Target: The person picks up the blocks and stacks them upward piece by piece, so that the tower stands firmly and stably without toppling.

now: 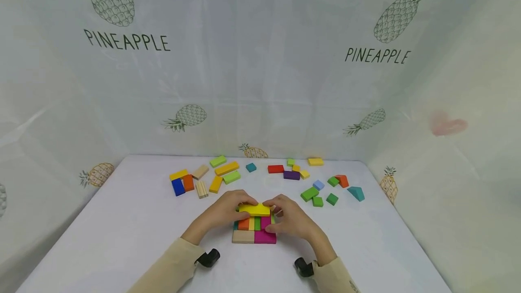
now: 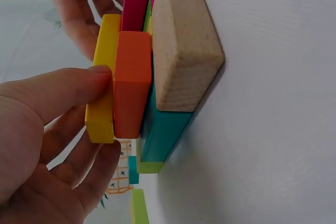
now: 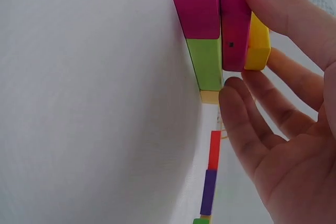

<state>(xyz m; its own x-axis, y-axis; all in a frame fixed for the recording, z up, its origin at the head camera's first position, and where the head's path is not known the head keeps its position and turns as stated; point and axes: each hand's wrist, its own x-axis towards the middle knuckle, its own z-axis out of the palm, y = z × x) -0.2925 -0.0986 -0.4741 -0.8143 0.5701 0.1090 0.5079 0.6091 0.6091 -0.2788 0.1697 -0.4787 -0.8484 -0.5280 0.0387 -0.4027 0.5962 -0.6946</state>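
A long yellow block point(image 1: 254, 210) lies across the top of a small block stack, over an orange block point(image 2: 132, 82) and a magenta block point(image 3: 234, 30). My left hand point(image 1: 224, 209) pinches the yellow block near its left end, thumb on the near side and fingers at the far side. At the right end, my right hand point(image 1: 295, 220) has its thumb on the magenta block's near end and its fingers curled round behind. Below, the bottom layer includes a plain wood block point(image 1: 243, 237), another magenta block point(image 1: 265, 238), a teal block point(image 2: 165, 135) and a lime block point(image 3: 207, 66).
Loose blocks lie on the white table point(image 1: 134, 225) beyond the stack. At the left are a blue block point(image 1: 178, 187) and several others; at the right are green blocks point(image 1: 310, 194) and a teal triangle point(image 1: 356, 193). A pineapple-print curtain point(image 1: 260, 67) surrounds the table.
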